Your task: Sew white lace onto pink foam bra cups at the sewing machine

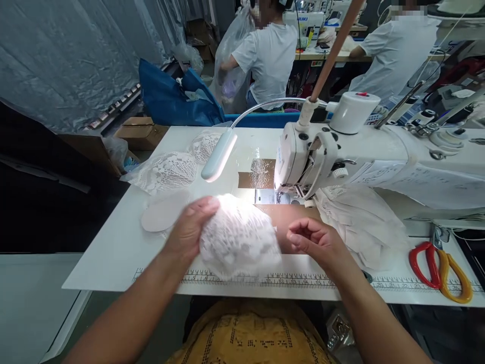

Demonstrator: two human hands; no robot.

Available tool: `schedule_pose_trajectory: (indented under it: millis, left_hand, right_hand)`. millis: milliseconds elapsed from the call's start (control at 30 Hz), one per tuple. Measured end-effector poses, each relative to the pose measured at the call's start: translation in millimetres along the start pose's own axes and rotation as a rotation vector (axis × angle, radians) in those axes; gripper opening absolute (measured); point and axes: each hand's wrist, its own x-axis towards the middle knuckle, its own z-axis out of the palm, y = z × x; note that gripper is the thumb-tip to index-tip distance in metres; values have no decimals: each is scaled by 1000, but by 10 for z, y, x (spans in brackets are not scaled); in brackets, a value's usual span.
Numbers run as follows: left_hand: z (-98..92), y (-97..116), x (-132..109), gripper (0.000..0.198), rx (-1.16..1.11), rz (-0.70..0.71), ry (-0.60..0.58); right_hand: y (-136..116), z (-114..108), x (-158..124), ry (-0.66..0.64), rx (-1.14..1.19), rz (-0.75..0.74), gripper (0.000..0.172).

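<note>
My left hand grips the upper left edge of a white lace bra cup, thumb on top. The cup hangs tilted above the table's front edge, brightly lit and slightly blurred. Just right of it, apart from the lace, is my right hand; its fingers are curled in toward the thumb, and anything pinched there is too small to make out. Behind both hands stands the sewing machine, its needle area over a metal plate. Two more lace cups and a plain pale pad lie to the left.
A lamp on a bendy neck hangs over the white table. Pale fabric pieces are piled right of the machine. Scissors with red and yellow handles lie at far right. Two people in white shirts sit beyond a blue cloth bin.
</note>
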Motion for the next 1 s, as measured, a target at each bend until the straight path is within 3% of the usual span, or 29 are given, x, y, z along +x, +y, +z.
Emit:
schedule_pose_trajectory:
  millis: [67, 133, 200, 300, 367, 467, 567, 700, 867, 1000]
  left_hand:
    - [-95, 148, 88, 22, 361, 295, 221]
    - [-34, 171, 204, 26, 845, 567, 262]
    - [184, 42, 336, 30, 1314, 762, 77]
    - [620, -314, 484, 27, 1487, 784, -178]
    - [838, -520, 490, 28, 1532, 771, -262]
    - [948, -612, 383, 29, 1580, 769, -342]
    - [867, -471, 298, 28, 1569, 773, -440]
    - [697, -300, 371, 30, 1366, 691, -527]
    - [628, -421, 557, 29, 1319, 948, -443]
    - [622, -469, 705, 29, 1325, 974, -459]
  right_hand:
    - [-19, -115, -11, 73, -137, -44, 19]
    - [-60, -182, 5, 112, -314, -110, 15]
    - [-114, -194, 57, 115, -519, -160, 15]
    - [-160, -148, 178, 92, -806, -202, 22]
    - [-132, -104, 258, 67, -918, -227, 25]
    - [-5, -41, 334, 6, -1024, -280, 27]
    - [137, 12, 361, -19, -1195, -322, 26]
    - [212, 61, 374, -4, -1430, -329, 24]
    - [178, 104, 424, 28, -1547, -271, 33]
    - [166, 131, 488, 84, -1568, -233, 35]
